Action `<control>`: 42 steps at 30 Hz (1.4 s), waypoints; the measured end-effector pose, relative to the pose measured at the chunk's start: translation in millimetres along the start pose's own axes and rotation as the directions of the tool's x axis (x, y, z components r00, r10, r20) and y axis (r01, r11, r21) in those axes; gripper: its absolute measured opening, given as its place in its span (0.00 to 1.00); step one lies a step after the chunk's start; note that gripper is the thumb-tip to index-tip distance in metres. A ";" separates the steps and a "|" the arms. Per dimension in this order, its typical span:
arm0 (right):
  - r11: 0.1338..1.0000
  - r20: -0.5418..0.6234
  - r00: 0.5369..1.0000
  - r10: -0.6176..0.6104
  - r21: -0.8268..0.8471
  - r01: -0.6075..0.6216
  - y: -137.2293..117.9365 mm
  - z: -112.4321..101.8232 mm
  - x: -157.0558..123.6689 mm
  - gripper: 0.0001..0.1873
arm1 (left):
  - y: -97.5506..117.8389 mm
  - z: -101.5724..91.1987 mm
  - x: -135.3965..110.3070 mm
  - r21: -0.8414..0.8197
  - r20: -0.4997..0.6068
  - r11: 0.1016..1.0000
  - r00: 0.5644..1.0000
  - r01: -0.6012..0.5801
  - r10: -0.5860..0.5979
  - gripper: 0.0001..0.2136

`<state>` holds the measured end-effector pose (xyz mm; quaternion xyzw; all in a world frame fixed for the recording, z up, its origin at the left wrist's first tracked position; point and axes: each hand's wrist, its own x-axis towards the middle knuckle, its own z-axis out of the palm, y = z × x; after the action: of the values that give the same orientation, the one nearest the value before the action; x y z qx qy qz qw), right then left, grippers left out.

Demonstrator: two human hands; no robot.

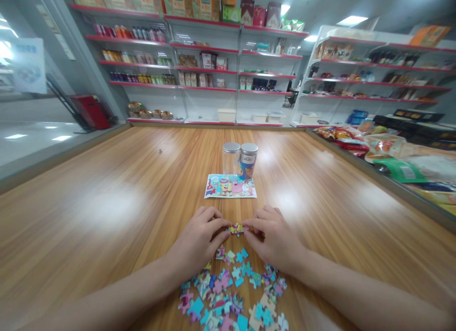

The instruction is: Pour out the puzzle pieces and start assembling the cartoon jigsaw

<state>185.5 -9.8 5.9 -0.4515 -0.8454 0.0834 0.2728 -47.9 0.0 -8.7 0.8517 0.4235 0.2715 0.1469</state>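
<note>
Both hands, left hand (199,236) and right hand (274,238), pinch half-hidden joined puzzle pieces (236,229).

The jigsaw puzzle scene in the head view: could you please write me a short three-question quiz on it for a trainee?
1. True or false: both hands, the left hand and the right hand, meet at the small joined puzzle pieces.
2. Where does the pile of loose puzzle pieces lie? A) beyond the reference picture B) between the forearms, nearer the person C) on a shelf
3. What stands just behind the reference picture on the wooden table?

Key:
1. True.
2. B.
3. Two silver-lidded jars side by side: a clear jar and a blue-labelled jar.
</note>
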 end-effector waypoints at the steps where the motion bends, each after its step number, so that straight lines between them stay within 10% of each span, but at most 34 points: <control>1: 1.000 -0.006 1.000 0.000 0.005 0.000 0.5 0.5 0.1 0.08 | -0.1 0.2 0.0 -0.003 0.003 1.000 1.000 0.004 -0.004 0.09; 18: 1.000 -0.019 1.000 -0.003 0.022 0.003 2.6 2.5 0.9 0.07 | 4.6 -2.1 -1.3 -0.032 -0.130 0.999 0.991 -0.040 0.036 0.11; 42: 0.995 -0.067 0.994 0.090 0.047 -0.087 -0.9 -4.4 -1.9 0.03 | 25.4 -15.0 -7.1 0.189 -0.029 0.940 0.956 -0.282 0.293 0.19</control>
<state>188.0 -12.3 9.2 -0.4851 -0.8127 0.0984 0.3075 -43.9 -20.7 13.2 0.9061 0.3217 0.2742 0.0146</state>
